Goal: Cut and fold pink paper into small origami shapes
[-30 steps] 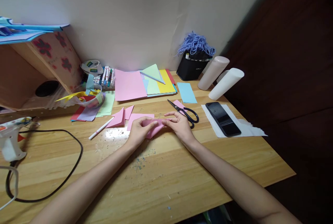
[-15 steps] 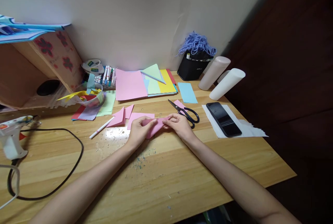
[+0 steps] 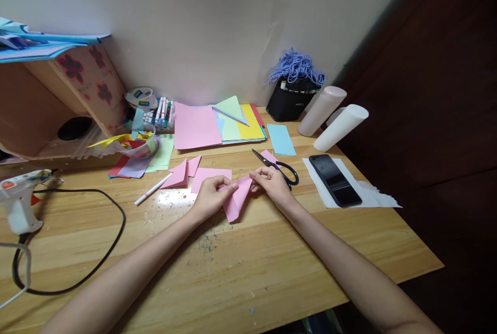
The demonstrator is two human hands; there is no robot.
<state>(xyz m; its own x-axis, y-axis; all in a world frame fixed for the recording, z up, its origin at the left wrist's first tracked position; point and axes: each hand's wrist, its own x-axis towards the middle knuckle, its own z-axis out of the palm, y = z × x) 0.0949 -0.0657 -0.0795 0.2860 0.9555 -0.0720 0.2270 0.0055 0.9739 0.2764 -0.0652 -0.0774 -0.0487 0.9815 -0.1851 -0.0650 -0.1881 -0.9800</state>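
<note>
Both hands are working over the middle of the desk (image 3: 295, 277), back from its front edge. Left hand (image 3: 212, 194) is pinching the folded pink paper (image 3: 239, 200) between thumb and fingers at its left side; right hand (image 3: 272, 184) is holding the upper right corner by the fingertips. Change since half a second ago: the paper is slanting more, its lower end pointing toward the front edge, more of its face showing. Reading: the hands seem to be turning or reshaping the piece, neither grip letting go. A flat pink sheet (image 3: 202, 177) is lying just beyond the left hand; scissors (image 3: 275, 164) are resting just beyond the right, and a phone (image 3: 336, 181) is lying toward the desk's right edge.
</note>
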